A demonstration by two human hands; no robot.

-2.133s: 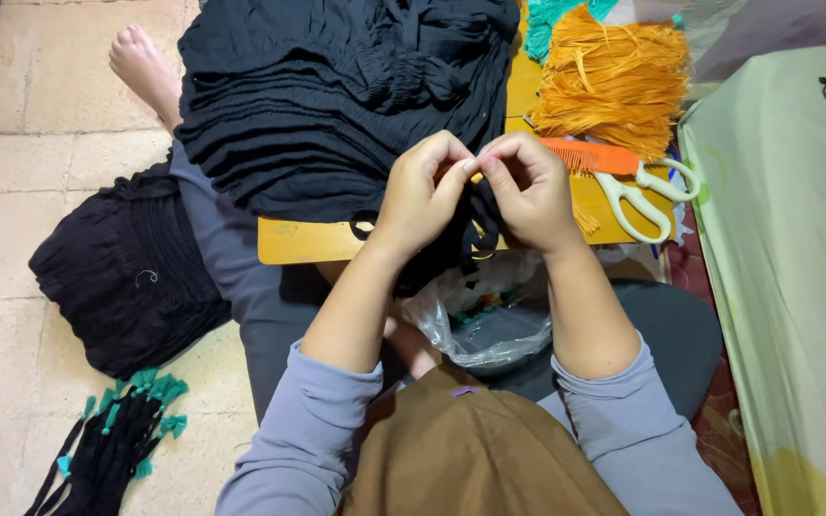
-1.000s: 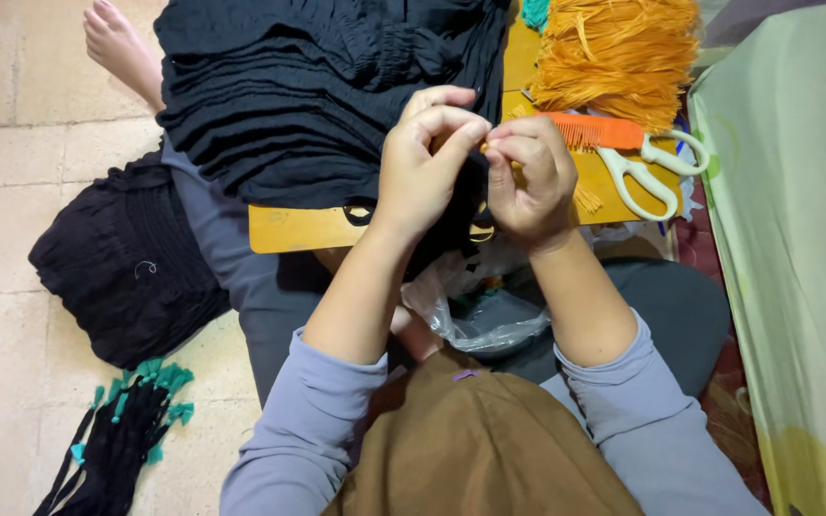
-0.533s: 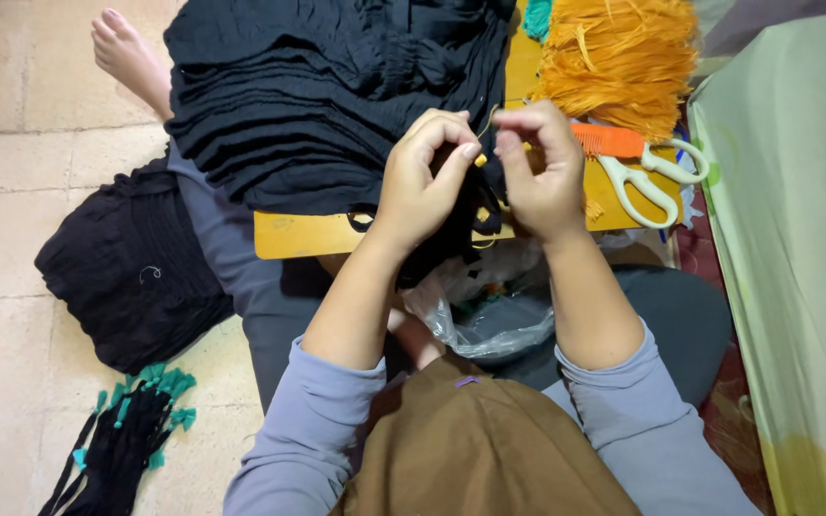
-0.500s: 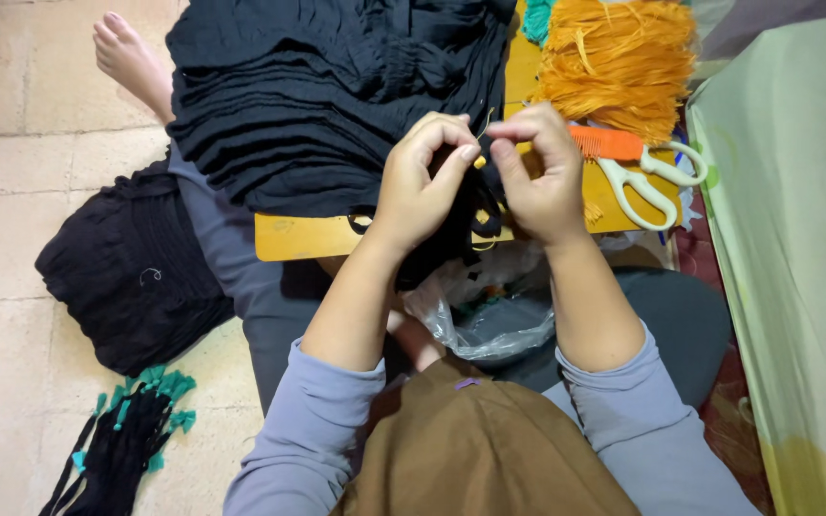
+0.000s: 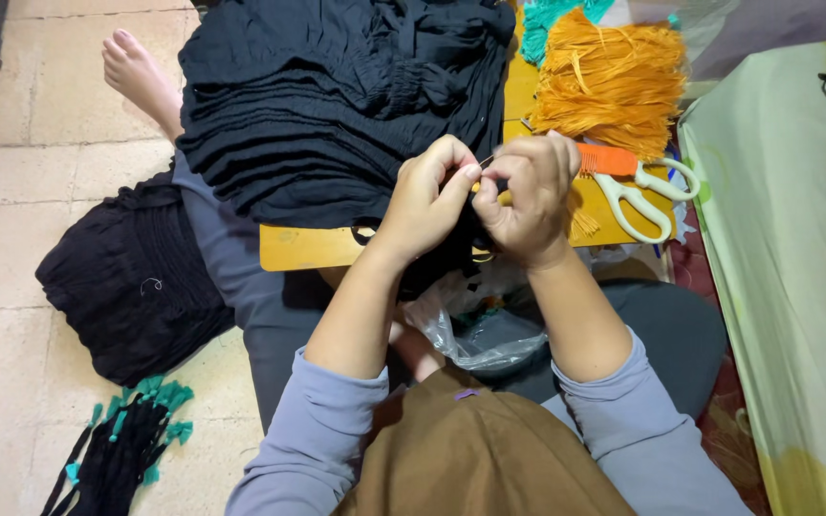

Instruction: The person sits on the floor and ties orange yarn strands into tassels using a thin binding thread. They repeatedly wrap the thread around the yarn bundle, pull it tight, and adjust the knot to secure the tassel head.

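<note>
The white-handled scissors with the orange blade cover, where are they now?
In the head view, the white-handled scissors lie on the yellow wooden board, just right of the right hand and below the orange tassel bundle.

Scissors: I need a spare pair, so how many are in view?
1: white-handled scissors lie on the yellow board, right of the right hand. Fabric may hide others.

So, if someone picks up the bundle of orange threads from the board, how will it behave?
The orange thread bundle would probably flop and sag, since its strands lie loose and splayed. It looks light for its bulk. Some strands may slip out, as a few already stray near the scissors.
</note>
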